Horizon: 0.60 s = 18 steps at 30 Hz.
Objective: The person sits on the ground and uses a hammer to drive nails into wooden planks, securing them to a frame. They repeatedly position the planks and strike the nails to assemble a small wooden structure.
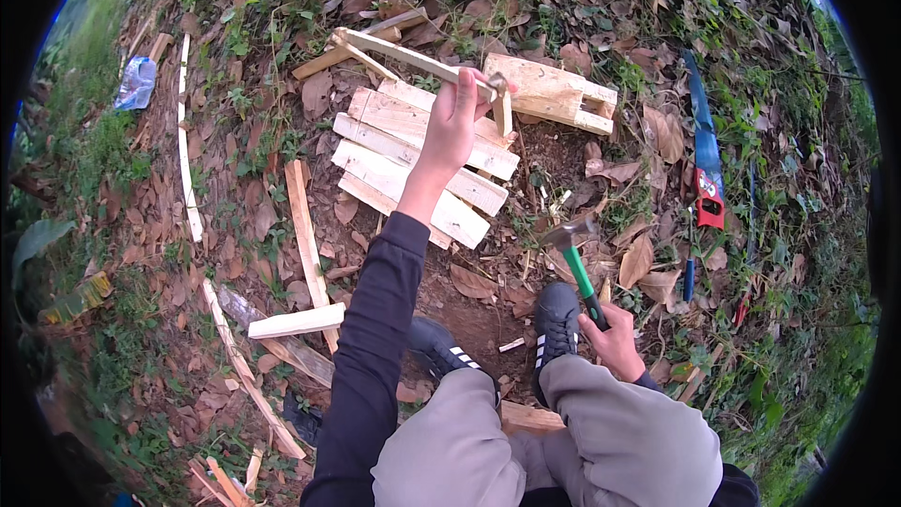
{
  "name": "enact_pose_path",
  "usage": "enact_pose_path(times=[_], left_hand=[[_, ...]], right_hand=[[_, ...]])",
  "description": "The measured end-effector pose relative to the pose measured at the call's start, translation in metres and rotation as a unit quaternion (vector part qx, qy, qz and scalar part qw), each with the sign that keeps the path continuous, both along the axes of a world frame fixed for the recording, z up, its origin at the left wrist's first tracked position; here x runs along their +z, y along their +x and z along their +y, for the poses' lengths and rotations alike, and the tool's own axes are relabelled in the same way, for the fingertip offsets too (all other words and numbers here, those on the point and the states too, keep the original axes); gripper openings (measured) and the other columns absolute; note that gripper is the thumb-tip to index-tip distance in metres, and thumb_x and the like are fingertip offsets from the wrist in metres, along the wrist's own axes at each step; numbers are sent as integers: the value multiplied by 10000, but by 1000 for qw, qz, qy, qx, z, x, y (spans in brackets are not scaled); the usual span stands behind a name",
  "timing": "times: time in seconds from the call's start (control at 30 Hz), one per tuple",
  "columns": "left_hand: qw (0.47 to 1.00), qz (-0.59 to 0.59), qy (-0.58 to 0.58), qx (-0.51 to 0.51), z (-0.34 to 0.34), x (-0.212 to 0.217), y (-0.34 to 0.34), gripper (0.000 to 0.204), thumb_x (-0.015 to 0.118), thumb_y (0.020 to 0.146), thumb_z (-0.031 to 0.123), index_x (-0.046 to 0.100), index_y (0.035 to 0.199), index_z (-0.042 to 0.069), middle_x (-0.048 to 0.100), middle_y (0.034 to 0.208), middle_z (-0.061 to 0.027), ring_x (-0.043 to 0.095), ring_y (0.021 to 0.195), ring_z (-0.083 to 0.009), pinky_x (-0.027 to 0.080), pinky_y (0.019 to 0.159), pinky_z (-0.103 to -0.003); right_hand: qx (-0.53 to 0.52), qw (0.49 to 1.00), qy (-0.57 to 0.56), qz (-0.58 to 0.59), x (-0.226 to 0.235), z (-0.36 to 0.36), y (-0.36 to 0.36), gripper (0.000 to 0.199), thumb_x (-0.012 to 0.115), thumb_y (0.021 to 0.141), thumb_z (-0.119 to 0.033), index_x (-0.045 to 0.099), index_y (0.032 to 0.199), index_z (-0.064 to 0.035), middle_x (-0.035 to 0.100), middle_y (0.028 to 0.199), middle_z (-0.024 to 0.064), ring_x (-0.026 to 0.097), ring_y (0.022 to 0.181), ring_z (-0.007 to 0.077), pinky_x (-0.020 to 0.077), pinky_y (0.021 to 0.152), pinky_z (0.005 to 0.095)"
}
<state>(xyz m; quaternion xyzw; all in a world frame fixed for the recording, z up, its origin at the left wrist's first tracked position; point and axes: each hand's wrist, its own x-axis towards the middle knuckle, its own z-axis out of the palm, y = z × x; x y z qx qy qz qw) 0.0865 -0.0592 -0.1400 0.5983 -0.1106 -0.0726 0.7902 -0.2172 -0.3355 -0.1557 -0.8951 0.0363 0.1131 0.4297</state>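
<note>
My left hand (452, 122) is stretched forward, its fingers closed on a thin wooden strip (404, 54). Short wooden pieces stand off both ends of that strip, like an open frame. A dull metal-looking piece shows by the fingertips at the right end; I cannot make out what it is. Low beside my right knee, my right hand (615, 343) grips a hammer (578, 270) by its green and black handle, head pointing forward. Under and beyond my left forearm lies a row of pale boards (413, 155). A block of joined boards (535, 86) rests to their right.
To the right lie a saw (706, 164) with a blue blade and red handle, and a blue-handled tool (690, 277). Wooden strips (305, 235) and a pale short board (296, 321) are on the left. A crumpled plastic bottle (137, 83) sits far left. Dry leaves and weeds cover the ground.
</note>
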Motion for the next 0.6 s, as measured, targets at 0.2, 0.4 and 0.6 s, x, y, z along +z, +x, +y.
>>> enact_pose_path(times=[0.2,0.4,0.6], left_hand=[[916,100,389,-11,62,7,-12,763,318,1012,671,568,1318,18,627,1236,-267,578,1234,-362,433,1047,-448],[672,-77,719,161,122,-143,-75,778,450,971,630,287,1560,149,212,1593,-288,145,1500,-458,164,1149,-688],[700,-36,705,111,114,-157,-83,890,434,961,664,73,1625,193,41,1654,-263,14,1532,-450,55,1174,-692]], right_hand=[[103,994,-33,10,-2,41,44,281,680,948,-257,546,988,-14,560,609,173,563,533,368,430,507,468],[214,966,-141,-36,-2,96,93,262,569,1009,-274,453,991,-40,587,618,179,605,557,391,458,494,492],[255,937,-238,-14,9,102,107,260,568,1009,-272,462,965,-39,600,609,164,616,533,367,467,478,468]])
